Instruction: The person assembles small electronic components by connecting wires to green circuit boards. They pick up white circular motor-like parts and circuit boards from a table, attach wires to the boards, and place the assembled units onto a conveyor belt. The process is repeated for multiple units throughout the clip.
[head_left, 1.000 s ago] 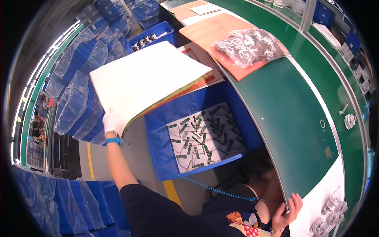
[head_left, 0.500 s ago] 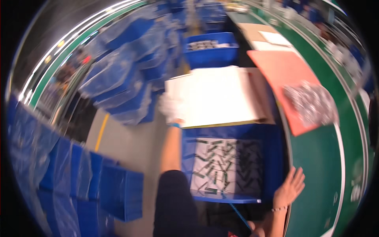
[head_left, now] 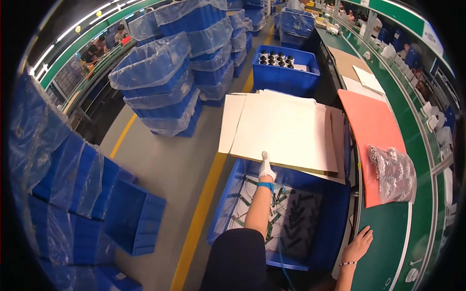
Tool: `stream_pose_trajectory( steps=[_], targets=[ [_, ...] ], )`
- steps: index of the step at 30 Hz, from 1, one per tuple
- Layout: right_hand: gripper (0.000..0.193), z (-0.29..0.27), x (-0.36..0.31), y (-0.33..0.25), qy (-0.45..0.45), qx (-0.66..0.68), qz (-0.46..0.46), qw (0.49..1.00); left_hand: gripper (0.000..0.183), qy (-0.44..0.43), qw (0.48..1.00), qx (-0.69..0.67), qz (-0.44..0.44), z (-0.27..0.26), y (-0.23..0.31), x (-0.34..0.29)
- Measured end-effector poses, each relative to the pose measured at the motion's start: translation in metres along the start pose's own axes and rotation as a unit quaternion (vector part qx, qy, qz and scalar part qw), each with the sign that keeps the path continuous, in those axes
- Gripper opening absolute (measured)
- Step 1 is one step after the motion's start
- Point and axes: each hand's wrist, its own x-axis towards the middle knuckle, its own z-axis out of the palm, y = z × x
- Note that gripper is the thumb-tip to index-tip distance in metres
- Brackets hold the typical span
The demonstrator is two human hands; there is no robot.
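My left hand [head_left: 266, 169], in a white glove with a blue band at the wrist, is at the near edge of a stack of white cardboard sheets [head_left: 286, 128]. One digit lies on top and the others are hidden, apparently under the edge, so the hand looks closed on it. The sheets lie across the far part of a blue bin [head_left: 335, 233]. Inside the bin, green circuit strips [head_left: 242, 199] lie in rows on a pale sheet, partly covered by my forearm. Bare and open, my right hand [head_left: 357, 245] rests on the green worktop's [head_left: 383, 233] near edge.
On the worktop lie a pink sheet [head_left: 374, 121] and a clear bag of small parts [head_left: 394, 174]. Beyond the sheets stands a blue bin [head_left: 286, 77] with black-topped parts. Stacked, plastic-lined blue bins [head_left: 155, 63] stand at left, and more bins [head_left: 131, 218] nearer me.
My left hand has gone from the sheets' left edge to their near edge. The view has shifted, and my right hand has settled lower on the worktop edge.
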Motion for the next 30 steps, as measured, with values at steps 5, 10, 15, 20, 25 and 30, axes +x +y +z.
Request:
stream_pose_trajectory(
  steps=[5, 10, 15, 20, 25, 30],
  targets=[
    [0.054, -0.005, -0.004, -0.004, 0.026, 0.025, -0.002, 0.999, 0.087, 0.044, 0.999, -0.009, 0.005, 0.024, 0.02, 0.019],
    [0.05, -0.003, 0.0, -0.007, 0.023, -0.014, -0.011, 1.0, 0.06, -0.018, 0.997, 0.072, 0.012, 0.027, 0.044, 0.056],
    [0.049, -0.008, 0.003, -0.013, 0.021, -0.017, -0.017, 0.999, 0.038, 0.114, 0.89, 0.433, 0.085, 0.039, 0.06, 0.036],
    [0.044, -0.019, 0.003, -0.009, 0.029, -0.086, -0.017, 0.996, 0.035, 0.112, 0.687, 0.687, 0.211, 0.057, 0.069, 0.016],
    [0.042, -0.01, 0.004, -0.011, 0.052, -0.082, -0.021, 0.995, 0.039, 0.058, 0.951, 0.218, 0.213, 0.092, 0.085, -0.009],
    [0.04, -0.008, 0.004, -0.011, 0.073, -0.1, -0.02, 0.992, 0.053, 0.091, 0.757, 0.369, 0.532, -0.004, 0.007, -0.08]
  ],
)
